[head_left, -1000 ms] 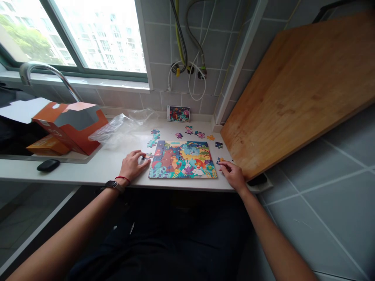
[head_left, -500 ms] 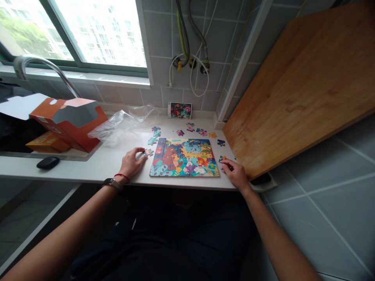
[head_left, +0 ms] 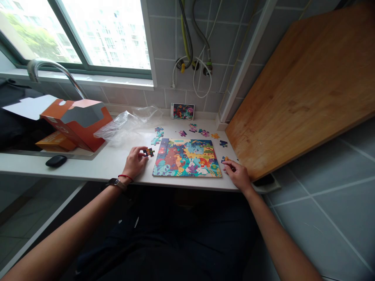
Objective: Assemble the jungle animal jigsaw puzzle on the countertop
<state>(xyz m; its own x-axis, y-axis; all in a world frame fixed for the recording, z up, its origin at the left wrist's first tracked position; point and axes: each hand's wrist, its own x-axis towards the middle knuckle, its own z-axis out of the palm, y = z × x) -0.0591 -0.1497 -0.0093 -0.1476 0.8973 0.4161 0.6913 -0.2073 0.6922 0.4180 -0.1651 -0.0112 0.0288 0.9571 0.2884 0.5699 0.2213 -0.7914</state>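
Observation:
My left hand point(head_left: 136, 163) is closed, pinching a dark, orange-and-blue jigsaw piece point(head_left: 149, 152) between thumb and fingers just left of the jigsaw puzzle point(head_left: 187, 158). The puzzle lies flat on the white counter and shows a bright animal picture, with a rabbit and an elephant among trees. At its right edge, my right hand point(head_left: 236, 173) has its fingers curled together at another orange-and-blue jigsaw piece point(head_left: 225, 159); the hand partly covers that piece. Several loose pieces lie behind the puzzle, including a yellow piece point(head_left: 215, 136), a dark blue piece point(head_left: 223, 143) and a teal piece point(head_left: 155, 141).
A small picture card point(head_left: 182, 111) leans on the back wall. Crumpled clear plastic point(head_left: 125, 125), an open orange box point(head_left: 77, 125) and a black mouse point(head_left: 56, 160) are to the left. A large wooden board point(head_left: 307, 86) leans at the right.
The piece in my left hand has turned from a pale, glare-lit face to a darker one. My right hand stays by its piece. The whole view has shifted slightly.

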